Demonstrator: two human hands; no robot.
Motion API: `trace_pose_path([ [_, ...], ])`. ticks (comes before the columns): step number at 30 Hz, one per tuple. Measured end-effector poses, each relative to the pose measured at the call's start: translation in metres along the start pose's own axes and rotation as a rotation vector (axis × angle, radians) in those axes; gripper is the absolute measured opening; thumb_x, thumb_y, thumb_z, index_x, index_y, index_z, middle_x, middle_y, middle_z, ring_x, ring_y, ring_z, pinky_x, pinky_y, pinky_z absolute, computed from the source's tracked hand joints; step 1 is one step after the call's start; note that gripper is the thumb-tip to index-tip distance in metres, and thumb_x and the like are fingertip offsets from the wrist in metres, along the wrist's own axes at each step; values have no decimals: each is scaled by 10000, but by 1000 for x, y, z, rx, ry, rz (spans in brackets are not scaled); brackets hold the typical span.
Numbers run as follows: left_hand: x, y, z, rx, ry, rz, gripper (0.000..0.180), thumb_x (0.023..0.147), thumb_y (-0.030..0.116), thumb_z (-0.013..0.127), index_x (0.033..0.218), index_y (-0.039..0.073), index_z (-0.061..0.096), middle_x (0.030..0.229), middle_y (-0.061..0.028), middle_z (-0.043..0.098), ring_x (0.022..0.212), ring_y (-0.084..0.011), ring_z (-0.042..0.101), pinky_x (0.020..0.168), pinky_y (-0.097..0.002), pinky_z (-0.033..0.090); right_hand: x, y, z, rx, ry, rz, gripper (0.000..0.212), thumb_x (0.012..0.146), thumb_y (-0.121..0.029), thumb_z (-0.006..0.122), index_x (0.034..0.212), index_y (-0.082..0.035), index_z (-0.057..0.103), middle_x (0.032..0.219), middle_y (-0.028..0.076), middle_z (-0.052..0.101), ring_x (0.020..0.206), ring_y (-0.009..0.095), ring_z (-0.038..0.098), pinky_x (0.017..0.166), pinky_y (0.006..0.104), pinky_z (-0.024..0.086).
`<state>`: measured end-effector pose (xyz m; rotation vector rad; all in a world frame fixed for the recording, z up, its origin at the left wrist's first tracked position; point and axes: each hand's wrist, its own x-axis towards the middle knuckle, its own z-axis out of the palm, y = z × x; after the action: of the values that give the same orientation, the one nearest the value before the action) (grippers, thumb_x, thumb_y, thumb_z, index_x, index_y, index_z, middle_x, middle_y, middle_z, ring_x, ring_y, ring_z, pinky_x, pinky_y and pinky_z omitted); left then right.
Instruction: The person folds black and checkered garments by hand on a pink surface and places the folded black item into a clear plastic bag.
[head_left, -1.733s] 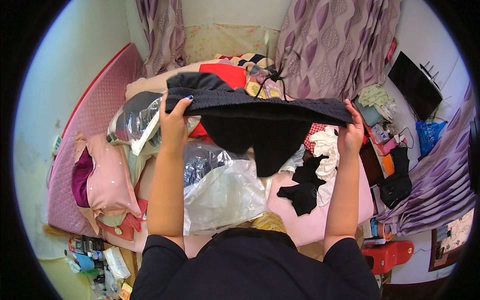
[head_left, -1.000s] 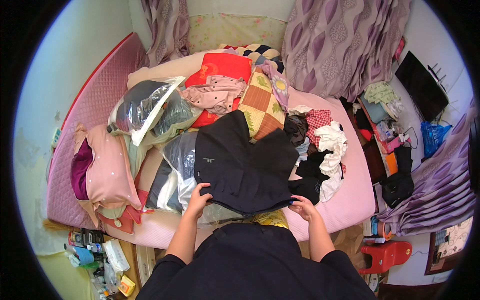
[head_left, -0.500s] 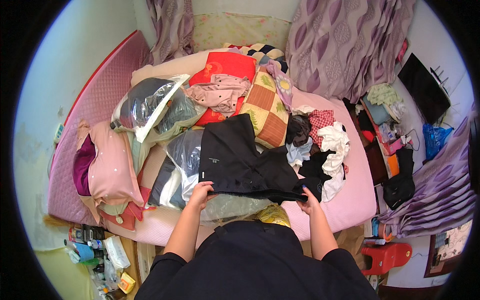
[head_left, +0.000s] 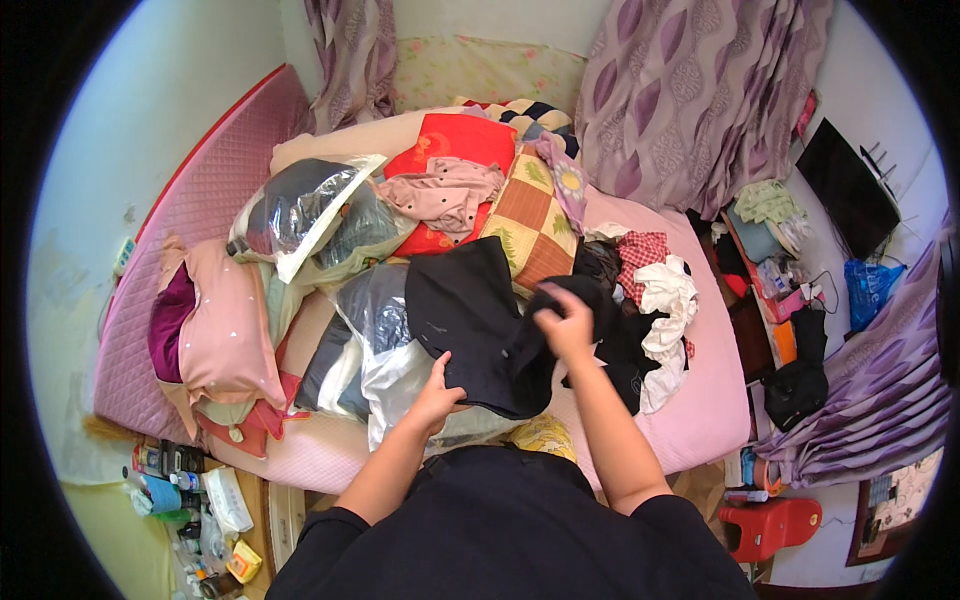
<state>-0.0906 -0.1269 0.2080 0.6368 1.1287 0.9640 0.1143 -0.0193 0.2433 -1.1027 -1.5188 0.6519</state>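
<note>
A pair of black shorts lies across the middle of the bed, partly over a clear storage bag packed with dark and white things. My left hand is closed on the near edge, thumb on top and fingers beneath the cloth. Over the right part of the garment, my right hand grips a bunched fold of the black cloth, its fingers somewhat smeared by motion. The right half is doubled over toward the left, so its shape is partly hidden.
White crumpled cloth and a red checked cloth lie right of the shorts. Beyond are a brown-and-yellow checked pillow and another filled clear bag. A pink pillow rests at left. A red stool stands at lower right.
My right hand has moved up and left, carrying the right end of the shorts over. My left hand has shifted slightly right along the near edge. The cloth, earlier spread wide, is now bunched.
</note>
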Motion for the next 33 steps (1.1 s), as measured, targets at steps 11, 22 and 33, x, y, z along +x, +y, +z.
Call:
trace_pose_path([
  [11, -21, -13, -16, -220, -43, 74, 757, 728, -111, 417, 1316, 262, 121, 1201, -105, 379, 1022, -254, 482, 771, -425, 473, -93, -29, 64, -48, -833, -159, 463, 703, -68, 495, 1165, -71, 469, 1092, 173, 501, 1023, 308, 478, 879, 344, 383],
  [22, -19, -10, -1, -253, -110, 18, 613, 704, -82, 407, 1254, 141, 258, 1129, -105, 445, 1004, -235, 485, 782, -395, 459, -97, -38, 48, -407, -713, -268, 543, 564, -33, 604, 1088, -14, 462, 1018, 160, 544, 940, 319, 518, 793, 375, 416],
  [33, 43, -30, -40, -158, 159, -256, 528, 764, 383, 503, 1156, 38, 422, 1115, -93, 496, 985, -261, 514, 797, -421, 421, -67, -48, -12, -180, -929, -168, 471, 536, 69, 519, 989, -50, 573, 931, 153, 587, 882, 301, 557, 782, 323, 433],
])
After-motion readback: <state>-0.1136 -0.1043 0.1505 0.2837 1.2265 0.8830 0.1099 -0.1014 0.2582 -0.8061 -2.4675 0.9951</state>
